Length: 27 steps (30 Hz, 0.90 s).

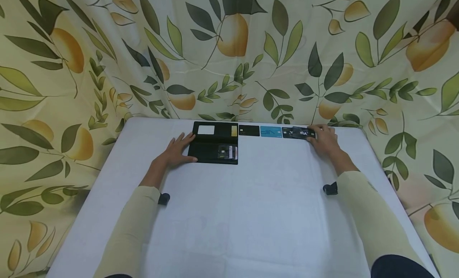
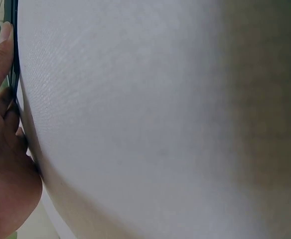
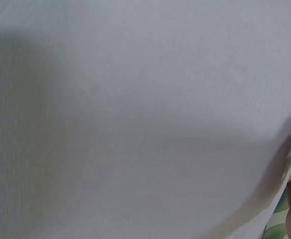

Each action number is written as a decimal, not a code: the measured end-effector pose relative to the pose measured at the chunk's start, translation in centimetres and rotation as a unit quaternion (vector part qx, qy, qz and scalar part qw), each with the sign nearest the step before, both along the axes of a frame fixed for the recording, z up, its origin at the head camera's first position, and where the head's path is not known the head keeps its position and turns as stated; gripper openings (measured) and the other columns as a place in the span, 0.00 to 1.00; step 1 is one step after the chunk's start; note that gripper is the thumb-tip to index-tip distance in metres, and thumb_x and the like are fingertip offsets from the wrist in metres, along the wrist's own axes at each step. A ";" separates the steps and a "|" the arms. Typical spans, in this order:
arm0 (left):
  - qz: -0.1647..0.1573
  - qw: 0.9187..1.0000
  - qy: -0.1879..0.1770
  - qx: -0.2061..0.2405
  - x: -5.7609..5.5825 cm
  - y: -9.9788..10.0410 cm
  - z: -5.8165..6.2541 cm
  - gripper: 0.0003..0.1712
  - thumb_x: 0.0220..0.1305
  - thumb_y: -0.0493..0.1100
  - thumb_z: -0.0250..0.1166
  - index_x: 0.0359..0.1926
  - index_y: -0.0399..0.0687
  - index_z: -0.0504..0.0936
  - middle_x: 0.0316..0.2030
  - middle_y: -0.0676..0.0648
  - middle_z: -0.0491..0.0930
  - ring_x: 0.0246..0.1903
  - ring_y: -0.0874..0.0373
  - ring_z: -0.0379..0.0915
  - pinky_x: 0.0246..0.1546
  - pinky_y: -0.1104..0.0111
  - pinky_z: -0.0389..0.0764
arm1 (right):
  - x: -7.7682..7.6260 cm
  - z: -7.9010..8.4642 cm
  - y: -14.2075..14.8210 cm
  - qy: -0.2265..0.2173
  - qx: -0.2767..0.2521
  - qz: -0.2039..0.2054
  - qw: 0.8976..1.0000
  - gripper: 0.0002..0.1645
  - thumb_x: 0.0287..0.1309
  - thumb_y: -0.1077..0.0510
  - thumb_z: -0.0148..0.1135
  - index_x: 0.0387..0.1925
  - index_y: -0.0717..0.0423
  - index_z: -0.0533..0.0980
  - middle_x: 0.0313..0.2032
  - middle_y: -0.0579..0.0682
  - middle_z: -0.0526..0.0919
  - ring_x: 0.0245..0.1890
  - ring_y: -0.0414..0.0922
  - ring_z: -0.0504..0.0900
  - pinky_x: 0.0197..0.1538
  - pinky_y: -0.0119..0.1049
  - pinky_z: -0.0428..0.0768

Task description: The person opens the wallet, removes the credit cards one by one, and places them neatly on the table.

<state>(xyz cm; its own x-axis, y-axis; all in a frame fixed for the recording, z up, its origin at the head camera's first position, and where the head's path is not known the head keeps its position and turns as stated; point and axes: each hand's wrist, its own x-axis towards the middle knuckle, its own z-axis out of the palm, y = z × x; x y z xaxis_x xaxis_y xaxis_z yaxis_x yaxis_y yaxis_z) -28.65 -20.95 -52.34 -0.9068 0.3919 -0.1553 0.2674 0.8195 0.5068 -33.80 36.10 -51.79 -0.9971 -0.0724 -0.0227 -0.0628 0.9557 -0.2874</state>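
A black bifold wallet (image 1: pixel 211 142) lies spread flat near the table's far edge, with cards and a white slip in its pockets. Spread against its left side, my left hand (image 1: pixel 176 152) touches the edge with fingertips and thumb; the left wrist view also shows this hand (image 2: pixel 6 134) at the wallet's dark edge. To the wallet's right runs a row: a black card (image 1: pixel 249 130), a blue card (image 1: pixel 271 132) and a dark card (image 1: pixel 287 133). Over the dark card's right part lies a black VIP card (image 1: pixel 301 133), its right end pinched between my right hand's (image 1: pixel 325 141) thumb and fingers.
The table (image 1: pixel 229 214) is covered in white. Behind it and at its sides hangs a curtain (image 1: pixel 215 82) printed with leaves and fruit. Dark wrist cameras (image 1: pixel 330 188) sit under both sleeves, close over the tabletop.
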 end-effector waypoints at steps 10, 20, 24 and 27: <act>-0.003 1.000 -0.001 0.004 0.1 0.0 0.1 0.58 0.49 0.67 0.67 0.74 0.54 0.48 0.74 0.50 0.41 0.71 0.47 0.27 0.67 0.49 0.30 | 0.7 -0.2 1.3 -0.003 -0.011 -0.004 1.000 0.30 0.67 0.49 0.52 0.66 0.54 0.61 0.63 0.67 0.54 0.58 0.69 0.53 0.54 0.65 0.56; -0.002 1.000 -0.006 0.001 -0.1 -0.1 -0.1 0.58 0.49 0.68 0.66 0.74 0.56 0.48 0.74 0.51 0.40 0.71 0.48 0.26 0.67 0.50 0.29 | 1.2 0.1 2.7 -0.018 -0.017 -0.022 0.999 0.31 0.67 0.48 0.52 0.68 0.52 0.60 0.64 0.68 0.52 0.58 0.68 0.51 0.53 0.65 0.56; 0.001 1.000 -0.007 -0.005 -0.2 -0.2 -0.3 0.58 0.49 0.69 0.66 0.74 0.58 0.47 0.74 0.52 0.39 0.71 0.49 0.25 0.67 0.51 0.29 | 1.3 0.1 3.2 -0.018 -0.022 -0.019 0.999 0.31 0.67 0.49 0.53 0.67 0.54 0.61 0.63 0.68 0.52 0.57 0.69 0.52 0.51 0.65 0.57; -0.001 1.000 -0.005 -0.003 -0.2 -0.2 -0.4 0.58 0.49 0.69 0.66 0.74 0.58 0.47 0.74 0.52 0.39 0.71 0.49 0.25 0.67 0.50 0.29 | 1.4 0.0 3.5 -0.018 -0.020 -0.019 0.999 0.31 0.67 0.49 0.52 0.67 0.54 0.61 0.63 0.69 0.52 0.57 0.69 0.52 0.51 0.65 0.57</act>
